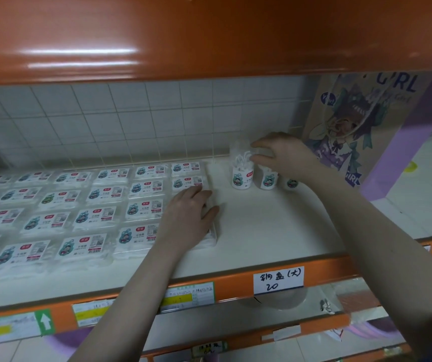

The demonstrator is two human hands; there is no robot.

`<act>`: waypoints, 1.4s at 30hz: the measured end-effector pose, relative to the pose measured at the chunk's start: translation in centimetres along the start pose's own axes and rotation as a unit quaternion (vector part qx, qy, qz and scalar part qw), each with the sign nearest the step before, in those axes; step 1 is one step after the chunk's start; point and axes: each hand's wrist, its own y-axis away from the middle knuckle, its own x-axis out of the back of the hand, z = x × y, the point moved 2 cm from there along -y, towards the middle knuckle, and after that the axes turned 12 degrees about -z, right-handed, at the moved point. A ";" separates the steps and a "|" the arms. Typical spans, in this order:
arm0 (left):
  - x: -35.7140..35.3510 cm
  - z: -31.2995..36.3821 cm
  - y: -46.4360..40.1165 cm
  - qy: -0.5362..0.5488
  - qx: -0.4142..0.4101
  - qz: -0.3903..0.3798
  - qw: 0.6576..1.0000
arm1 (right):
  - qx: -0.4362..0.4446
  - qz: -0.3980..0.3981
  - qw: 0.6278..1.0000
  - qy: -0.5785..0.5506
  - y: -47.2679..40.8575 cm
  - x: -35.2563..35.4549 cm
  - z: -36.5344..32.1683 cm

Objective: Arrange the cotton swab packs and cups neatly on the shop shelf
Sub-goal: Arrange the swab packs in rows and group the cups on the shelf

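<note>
While left hand (188,215) lies flat, fingers released, on pack (211,231), right hand (285,155) fingers grasp cup (268,176).

White shop shelf (256,226) with an orange front edge, and flat swab packs (89,218) lie in tidy rows across its left and middle. Far right, three small labelled cups (242,177) stand upright, close together near the back.

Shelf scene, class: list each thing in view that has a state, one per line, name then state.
Packs: lying flat in rows.
Left hand: resting flat on the rightmost pack.
Right hand: fingers around a cup.
Cups: upright, clustered.
</note>
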 end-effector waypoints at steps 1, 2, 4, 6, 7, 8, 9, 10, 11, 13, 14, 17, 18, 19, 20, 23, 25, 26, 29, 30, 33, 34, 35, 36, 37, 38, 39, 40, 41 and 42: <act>0.0 0.0 0.0 -0.001 0.000 0.001 1.000 | 0.000 -0.003 1.000 0.007 -0.3 0.0 -0.4; 0.0 0.0 0.0 -0.001 -0.001 0.001 1.000 | 0.000 -0.006 1.000 0.016 -0.6 -0.2 -0.7; 0.1 0.0 0.1 0.002 0.000 0.000 1.000 | 0.000 -0.013 0.999 0.032 -1.0 -0.3 -1.3; 0.0 0.0 0.1 0.000 0.000 0.000 1.000 | -0.002 -0.019 0.999 0.040 -1.3 -0.4 -1.7; 0.0 0.0 0.1 -0.001 0.000 0.002 1.000 | -0.003 -0.019 0.999 0.046 -1.3 -0.5 -1.8; 0.0 0.0 0.1 -0.001 -0.002 0.004 1.000 | -0.002 -0.019 0.998 0.055 -1.4 -0.6 -1.9; 0.0 0.0 0.1 -0.002 -0.002 0.004 1.000 | 0.001 -0.018 0.998 0.064 -1.4 -0.7 -1.9; 0.0 0.0 0.0 -0.002 -0.002 0.002 1.000 | 0.003 -0.018 0.997 0.069 -1.5 -0.9 -1.9; 0.0 0.1 0.0 -0.002 -0.001 0.000 1.000 | 0.004 -0.018 0.998 0.068 -1.6 -0.9 -1.9; 0.0 0.1 0.0 0.000 0.001 0.000 1.000 | 0.004 -0.013 0.998 0.057 -1.7 -1.0 -1.8; 0.1 0.1 0.1 0.000 0.001 0.002 1.000 | 0.004 -0.013 0.999 0.051 -1.7 -1.1 -1.7; 0.0 0.1 0.0 -0.002 0.001 0.002 1.000 | 0.009 -0.018 1.000 0.023 -1.5 -1.2 -1.6; 0.0 0.1 0.0 -0.003 0.001 0.000 1.000 | 0.010 -0.018 1.000 0.013 -1.5 -1.2 -1.4; 0.0 0.1 0.0 -0.004 0.002 -0.002 1.000 | 0.010 -0.019 1.000 0.007 -1.5 -1.1 -1.4; 0.0 0.0 0.0 -0.005 0.002 -0.003 1.000 | 0.012 -0.023 1.000 0.002 -1.4 -1.1 -1.3; 0.0 0.0 0.0 -0.002 0.001 0.000 1.000 | 0.031 -0.034 0.999 -0.006 -1.1 -0.9 -1.1; 0.0 0.0 0.0 0.000 0.000 0.000 1.000 | 0.031 -0.018 0.999 -0.032 -0.7 -0.3 -0.5; 0.0 0.0 0.0 0.000 0.000 -0.001 1.000 | 0.027 -0.006 0.998 -0.051 -0.4 0.1 0.1; -0.1 -0.1 0.0 -0.001 0.000 -0.006 1.000 | 0.020 0.011 0.997 -0.076 0.6 1.2 2.1; -0.1 -0.1 0.0 -0.002 0.000 -0.007 1.000 | 0.014 0.007 0.997 -0.077 1.0 1.5 2.8; 0.0 -0.1 0.0 -0.003 -0.003 -0.005 1.000 | -0.010 -0.019 0.997 -0.070 2.2 2.0 4.3; 0.0 -0.1 0.0 -0.005 -0.004 -0.005 1.000 | -0.017 -0.031 0.997 -0.064 2.6 2.0 4.7; 0.0 -0.1 0.0 -0.008 -0.005 -0.005 1.000 | -0.023 -0.042 0.997 -0.058 2.8 2.0 5.0; 0.0 0.0 0.0 -0.009 -0.005 -0.005 1.000 | -0.029 -0.051 0.997 -0.053 3.1 2.0 5.3; 0.0 0.0 0.0 -0.008 -0.004 -0.004 1.000 | -0.032 -0.058 0.997 -0.044 3.4 2.0 5.4; 0.0 -0.1 0.0 -0.007 -0.004 -0.004 1.000 | -0.032 -0.064 0.997 -0.033 3.6 1.9 5.6; 0.1 -0.1 0.0 -0.006 -0.005 -0.002 1.000 | -0.031 -0.068 0.997 -0.019 3.8 1.8 5.7; 0.1 -0.1 0.0 -0.004 -0.007 -0.001 1.000 | -0.029 -0.070 0.997 -0.006 3.9 1.7 5.8; 0.1 -0.1 0.0 -0.003 -0.009 0.001 1.000 | -0.026 -0.072 0.997 0.007 4.0 1.5 5.9; 0.1 -0.1 0.1 -0.003 -0.010 0.003 1.000 | -0.023 -0.069 0.997 0.014 4.0 1.3 5.9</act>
